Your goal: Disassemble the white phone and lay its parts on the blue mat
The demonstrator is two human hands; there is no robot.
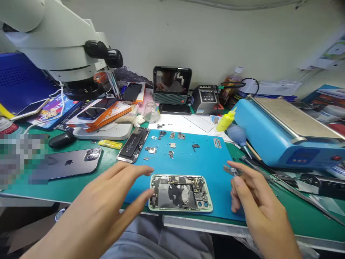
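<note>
An opened phone body (180, 192) with bare boards and a pale green rim lies on the blue mat (205, 162) near the bench's front edge. My left hand (107, 201) reaches toward its left end with fingers stretched out; the thumb nearly touches the rim. My right hand (253, 199) is to the right of the phone, pinched on metal tweezers (231, 170) whose tips point left. Small screws, brackets and chips (171, 145) lie scattered on the mat behind the phone. A detached battery or screen strip (133, 144) lies at the mat's left edge.
A microscope head (61, 46) overhangs the left. A dark phone (71, 162) lies face down on the green mat. A blue heating plate machine (285, 133) stands right, with a yellow bottle (225, 120), a blue air blower (238, 135), a soldering station (207, 99) and a propped phone (172, 84) behind.
</note>
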